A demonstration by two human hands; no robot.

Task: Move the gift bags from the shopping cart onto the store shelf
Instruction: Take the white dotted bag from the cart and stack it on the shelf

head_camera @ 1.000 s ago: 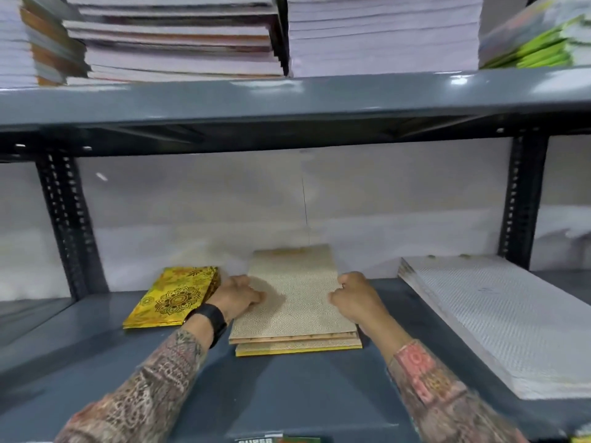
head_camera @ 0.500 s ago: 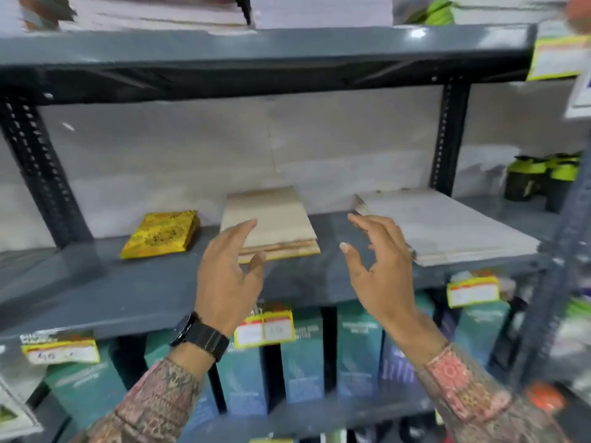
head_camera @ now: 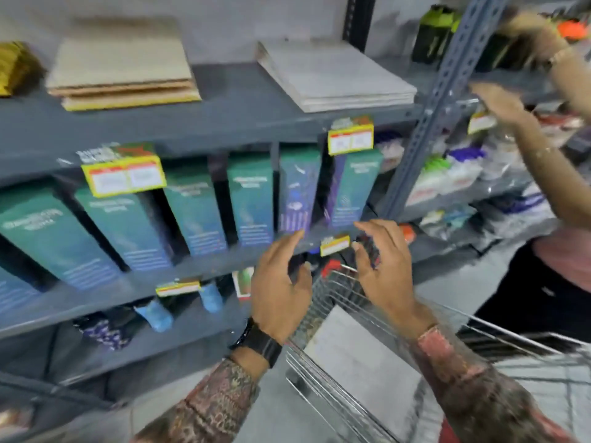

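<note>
A stack of flat beige gift bags (head_camera: 123, 65) lies on the grey store shelf (head_camera: 224, 123), with a yellow patterned bag (head_camera: 14, 67) to its left and a white stack (head_camera: 335, 75) to its right. Below, a wire shopping cart (head_camera: 329, 401) holds flat pale grey gift bags (head_camera: 361, 362). My left hand (head_camera: 281, 292) and my right hand (head_camera: 383, 273) hover over the cart's far end. Both are empty with fingers spread. A black watch sits on my left wrist.
Teal and purple boxes (head_camera: 249, 199) fill the shelf underneath, with yellow price tags (head_camera: 124, 177) on the shelf edges. Another person's arms (head_camera: 524, 123) reach toward the adjoining shelf unit at the right, close to the cart. A slotted upright post (head_camera: 438, 100) divides the two units.
My hands have left the beige stack on the shelf and dropped down over the cart. The view has swung down and right, and another person's arms have come into sight.
</note>
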